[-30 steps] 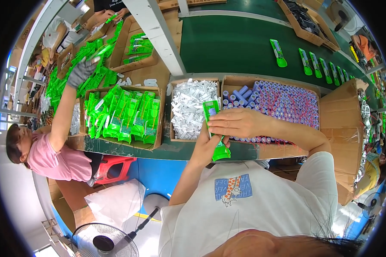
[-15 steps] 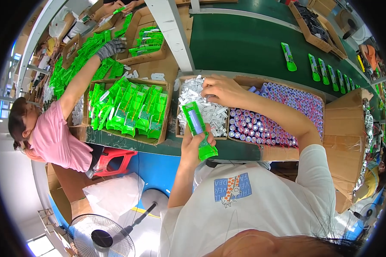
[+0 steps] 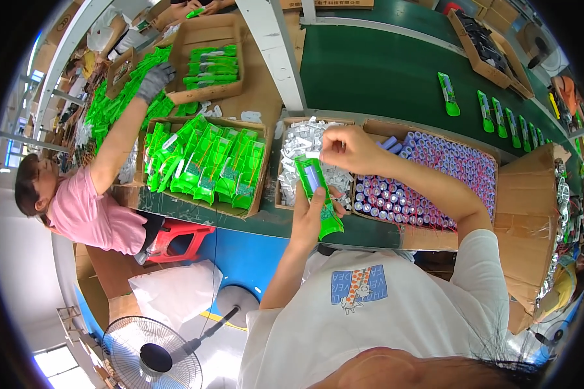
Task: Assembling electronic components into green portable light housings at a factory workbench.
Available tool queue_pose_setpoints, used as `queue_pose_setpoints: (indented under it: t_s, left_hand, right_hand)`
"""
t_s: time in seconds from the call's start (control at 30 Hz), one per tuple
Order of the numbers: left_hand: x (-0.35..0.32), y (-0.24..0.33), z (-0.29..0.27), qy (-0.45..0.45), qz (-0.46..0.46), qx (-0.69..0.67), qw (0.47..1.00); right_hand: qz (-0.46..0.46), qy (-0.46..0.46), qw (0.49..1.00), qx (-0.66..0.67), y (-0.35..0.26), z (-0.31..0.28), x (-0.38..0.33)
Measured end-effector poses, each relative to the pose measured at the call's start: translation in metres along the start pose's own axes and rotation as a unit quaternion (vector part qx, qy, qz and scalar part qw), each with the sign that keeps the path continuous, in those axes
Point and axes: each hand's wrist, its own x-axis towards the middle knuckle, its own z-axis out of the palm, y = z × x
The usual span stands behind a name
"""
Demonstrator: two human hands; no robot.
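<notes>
Since a moment ago, my right hand point(image 3: 347, 149) has pinched a small white piece from the carton of silvery packets point(image 3: 298, 139) to the pouch top. My left hand point(image 3: 308, 217) grips the glossy green pouch point(image 3: 318, 194) upright. Beyond, purple cylindrical cells point(image 3: 435, 172) fill a cardboard box

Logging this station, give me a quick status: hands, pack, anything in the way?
Left hand holds green pack upright. Right hand pinches small white piece at its top. Nothing between them.
</notes>
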Motion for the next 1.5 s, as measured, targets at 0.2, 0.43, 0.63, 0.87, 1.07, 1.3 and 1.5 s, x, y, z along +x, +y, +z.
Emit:
queue_pose_setpoints:
  t_s: [0.2, 0.43, 0.63, 0.87, 1.07, 1.3, 1.5]
  left_hand:
    - [0.004, 0.005, 0.003, -0.034, -0.004, 0.021, 0.999]
    - [0.024, 0.003, 0.023, -0.093, -0.001, -0.018, 0.996]
    - [0.028, 0.008, 0.02, -0.16, -0.02, 0.014, 0.987]
    - [0.021, 0.091, -0.082, 0.242, 0.129, 0.681, 0.679]
    - [0.018, 0.093, -0.098, 0.165, 0.077, 0.709, 0.681]
    - [0.031, 0.086, -0.111, 0.156, 0.105, 0.76, 0.622]
    - [0.031, 0.078, -0.125, 0.075, 0.18, 0.777, 0.599]
  right_hand:
    - [0.058, 0.003, 0.998, -0.014, 0.002, -0.003, 0.0]
    - [0.169, -0.097, 0.964, 0.181, 0.002, -0.035, -0.006]
    - [0.076, -0.078, 0.986, 0.124, 0.017, -0.042, -0.007]
    - [0.107, 0.352, 0.845, -0.388, 0.218, -0.312, 0.033]
    - [0.267, 0.331, 0.693, -0.582, 0.285, -0.318, 0.005]
    - [-0.084, 0.051, 0.964, -0.246, 0.038, -0.095, 0.014]
    - [-0.101, -0.111, 0.955, -0.257, -0.014, -0.045, -0.033]
